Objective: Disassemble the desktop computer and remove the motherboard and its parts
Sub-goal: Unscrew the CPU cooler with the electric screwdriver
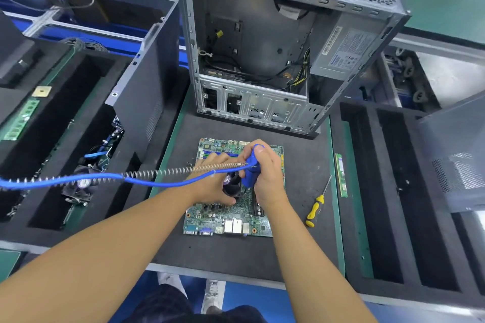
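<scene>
From the head view, the motherboard (231, 217) lies flat on the dark mat (236, 254); the right hand (266, 174) is clenched round a blue power driver (250, 177) held upright over the board's middle; its blue cable (147, 181) and coiled spring run off to the board's left; the left hand (210, 185) grasps the black cooler fan (232, 187) seated on the board; beyond the board stands the open computer case (262, 47); just right of the board lies a yellow screwdriver (314, 211), and past it a memory stick (341, 176).
</scene>
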The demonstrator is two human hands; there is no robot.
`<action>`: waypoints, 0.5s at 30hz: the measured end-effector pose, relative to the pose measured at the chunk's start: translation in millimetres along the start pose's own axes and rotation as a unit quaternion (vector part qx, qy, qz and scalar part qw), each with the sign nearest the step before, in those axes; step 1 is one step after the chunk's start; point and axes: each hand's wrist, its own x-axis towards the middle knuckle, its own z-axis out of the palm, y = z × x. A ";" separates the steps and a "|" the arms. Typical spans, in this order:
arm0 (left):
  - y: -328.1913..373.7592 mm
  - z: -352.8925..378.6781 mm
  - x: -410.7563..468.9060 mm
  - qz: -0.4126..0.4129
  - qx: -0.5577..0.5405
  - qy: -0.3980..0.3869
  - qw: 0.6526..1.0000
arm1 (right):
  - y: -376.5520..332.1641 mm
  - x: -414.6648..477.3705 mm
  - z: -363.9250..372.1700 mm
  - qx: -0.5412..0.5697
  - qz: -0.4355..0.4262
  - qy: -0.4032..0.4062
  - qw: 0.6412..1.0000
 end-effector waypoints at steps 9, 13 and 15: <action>0.5 -1.2 1.2 0.010 0.027 0.001 1.000 | -0.8 2.9 0.1 0.018 0.017 0.002 1.000; -2.5 3.0 2.4 0.009 0.034 0.019 0.999 | -4.2 0.3 5.3 0.000 0.026 -0.009 1.000; -2.5 3.9 1.6 0.007 0.026 0.022 0.999 | -5.3 -1.0 5.3 -0.009 0.027 -0.016 0.999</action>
